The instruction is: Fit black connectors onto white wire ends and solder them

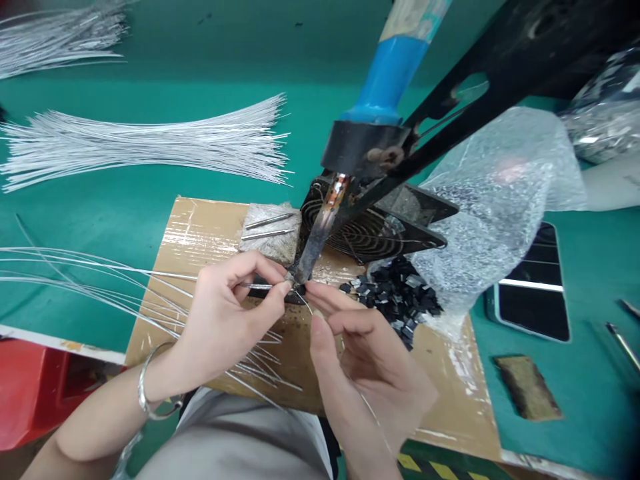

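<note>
"Head view: who's got what?"
"Left hand [227, 323] pinches white wire [173, 274] running left; right hand [373, 363] pinches thin wire [305, 303] slanting far-left toward the iron tip [309, 259] (yikes, both beside it)."

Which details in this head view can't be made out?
Head view: tip of the white wire at the left fingers; covered by them, too small.
Head view: part of the fan; hidden behind the iron and its bracket.
Head view: upper end of the iron; cut off by the top edge.
Head view: left end of the far wire bundle; cut off by the left edge.
</note>
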Demonstrator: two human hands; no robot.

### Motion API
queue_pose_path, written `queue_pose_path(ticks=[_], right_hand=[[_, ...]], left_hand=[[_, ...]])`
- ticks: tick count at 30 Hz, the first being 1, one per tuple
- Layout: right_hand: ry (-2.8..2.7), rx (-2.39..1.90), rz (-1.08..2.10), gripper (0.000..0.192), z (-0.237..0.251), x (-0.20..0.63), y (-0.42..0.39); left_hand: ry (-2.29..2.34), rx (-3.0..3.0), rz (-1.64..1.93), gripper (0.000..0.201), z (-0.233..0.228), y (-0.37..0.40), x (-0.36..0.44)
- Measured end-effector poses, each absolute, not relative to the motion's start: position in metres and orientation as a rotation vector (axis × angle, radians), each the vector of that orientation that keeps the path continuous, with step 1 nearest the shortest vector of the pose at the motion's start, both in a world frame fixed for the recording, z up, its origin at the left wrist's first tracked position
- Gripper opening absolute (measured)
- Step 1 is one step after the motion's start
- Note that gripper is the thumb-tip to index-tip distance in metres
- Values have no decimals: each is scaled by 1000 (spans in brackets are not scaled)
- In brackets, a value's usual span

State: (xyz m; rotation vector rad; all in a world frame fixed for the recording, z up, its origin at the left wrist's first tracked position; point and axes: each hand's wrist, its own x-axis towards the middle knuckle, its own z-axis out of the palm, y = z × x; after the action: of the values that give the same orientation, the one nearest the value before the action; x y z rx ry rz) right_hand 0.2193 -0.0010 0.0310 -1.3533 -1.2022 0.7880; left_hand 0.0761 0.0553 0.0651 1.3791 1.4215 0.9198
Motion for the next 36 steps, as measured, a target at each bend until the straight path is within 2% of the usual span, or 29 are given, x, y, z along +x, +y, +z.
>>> queue_pose_path(ticks=[36], right_hand=[[-1229,-1357,718,13,32,217,-1]], left_hand=[[1413,1401,937,11,68,54,78]])
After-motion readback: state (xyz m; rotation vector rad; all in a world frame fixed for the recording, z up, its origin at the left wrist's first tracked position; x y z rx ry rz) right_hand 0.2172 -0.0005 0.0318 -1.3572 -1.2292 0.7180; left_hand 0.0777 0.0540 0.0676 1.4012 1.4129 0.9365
